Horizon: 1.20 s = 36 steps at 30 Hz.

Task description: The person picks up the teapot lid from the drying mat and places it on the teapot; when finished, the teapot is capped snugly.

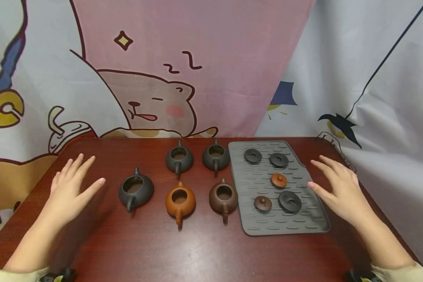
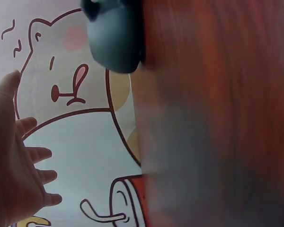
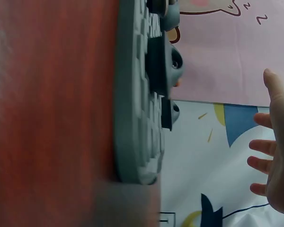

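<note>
My left hand (image 1: 67,192) hovers with spread fingers, left of a dark grey teapot (image 1: 141,192); it holds nothing. My right hand (image 1: 343,192), fingers also apart and empty, is beside the right edge of a grey mat (image 1: 253,223). Several lids lie on that mat, among them an orange lid (image 1: 279,180), a brown lid (image 1: 263,203) and a large black lid (image 1: 290,202). Left of the mat stand a brown teapot (image 1: 215,201), an orange teapot (image 1: 188,205) and two more dark teapots behind them. In the left wrist view, the left hand (image 2: 9,165) shows fingers extended.
The dark red table (image 1: 144,250) reaches back to a printed cloth (image 1: 232,70) with a sleeping bear. Two smaller black lids lie at the mat's back, the nearer to the mat's left edge being a black lid (image 1: 252,156). More cloth hangs along the right side.
</note>
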Each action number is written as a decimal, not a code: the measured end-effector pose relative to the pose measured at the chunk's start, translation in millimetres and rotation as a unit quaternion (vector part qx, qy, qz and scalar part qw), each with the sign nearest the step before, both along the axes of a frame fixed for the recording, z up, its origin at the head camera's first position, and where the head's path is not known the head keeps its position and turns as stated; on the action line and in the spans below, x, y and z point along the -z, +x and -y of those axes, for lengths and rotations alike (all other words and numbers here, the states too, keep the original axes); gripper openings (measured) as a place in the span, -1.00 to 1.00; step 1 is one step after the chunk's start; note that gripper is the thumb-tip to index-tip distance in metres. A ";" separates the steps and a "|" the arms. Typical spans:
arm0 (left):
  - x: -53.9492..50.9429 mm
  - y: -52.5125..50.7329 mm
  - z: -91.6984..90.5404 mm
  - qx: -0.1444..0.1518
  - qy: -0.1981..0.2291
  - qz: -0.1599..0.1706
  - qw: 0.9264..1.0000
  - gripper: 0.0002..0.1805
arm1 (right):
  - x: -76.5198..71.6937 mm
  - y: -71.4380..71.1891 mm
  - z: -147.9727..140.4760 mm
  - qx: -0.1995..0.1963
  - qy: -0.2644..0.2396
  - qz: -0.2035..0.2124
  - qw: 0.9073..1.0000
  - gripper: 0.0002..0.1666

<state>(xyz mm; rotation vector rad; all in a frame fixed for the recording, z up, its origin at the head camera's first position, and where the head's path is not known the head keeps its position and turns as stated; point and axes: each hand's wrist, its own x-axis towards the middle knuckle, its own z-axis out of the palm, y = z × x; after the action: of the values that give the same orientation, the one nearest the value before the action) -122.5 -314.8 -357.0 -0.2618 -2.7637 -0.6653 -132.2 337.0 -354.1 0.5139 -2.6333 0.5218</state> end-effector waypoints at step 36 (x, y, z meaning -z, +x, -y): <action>69.5 -14.7 -17.0 0.162 0.239 0.115 0.950 -0.14 | 65.3 11.5 8.6 -0.057 -0.165 0.143 0.974 -0.56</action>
<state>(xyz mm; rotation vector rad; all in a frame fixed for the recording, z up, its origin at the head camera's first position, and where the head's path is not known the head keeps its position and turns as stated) -137.2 -297.7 -426.4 -0.5648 -2.6763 -1.5041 -120.7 328.5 -419.4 0.5168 -2.7089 1.1227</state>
